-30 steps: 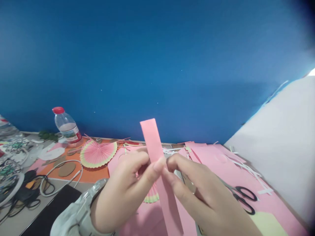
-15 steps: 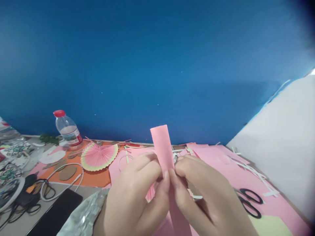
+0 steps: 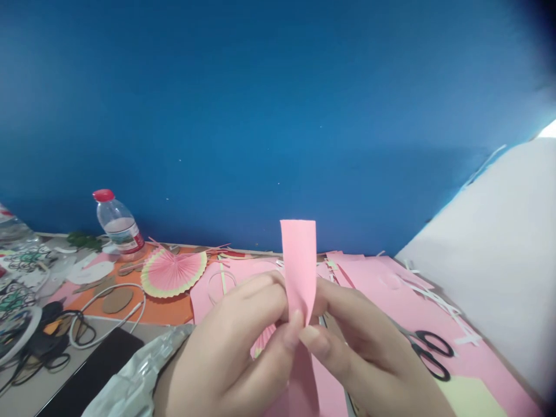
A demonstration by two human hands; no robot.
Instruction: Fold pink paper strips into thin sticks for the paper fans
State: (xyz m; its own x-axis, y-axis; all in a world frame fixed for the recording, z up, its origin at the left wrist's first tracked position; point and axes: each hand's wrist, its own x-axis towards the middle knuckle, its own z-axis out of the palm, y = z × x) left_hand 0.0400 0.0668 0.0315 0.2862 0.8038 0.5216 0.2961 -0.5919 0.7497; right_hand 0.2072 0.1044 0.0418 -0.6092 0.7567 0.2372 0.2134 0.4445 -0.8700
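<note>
A strip of pink paper (image 3: 299, 260) stands upright between my hands, its top end rising above my fingers and its lower part running down toward the bottom edge. My left hand (image 3: 243, 341) pinches the strip's left side between thumb and bent fingers. From the right, my right hand (image 3: 365, 347) grips the same strip, thumb tip beside the left thumb. The paper bends a little where the thumbs meet. Part of a pleated pink paper piece (image 3: 262, 340) shows below the left fingers, mostly hidden.
A pink and yellow pleated fan (image 3: 174, 272) lies on orange card (image 3: 174, 311) at left, near a bottle (image 3: 119, 226), a white cable (image 3: 82, 330) and a black phone (image 3: 93, 373). Black-handled scissors (image 3: 432, 353) rest on pink paper (image 3: 369, 278) at right. Behind stands a blue wall (image 3: 278, 116).
The strip's top end has shifted right and now stands straighter, turned more toward me. My right thumb has tilted sideways against the paper. The view has moved slightly.
</note>
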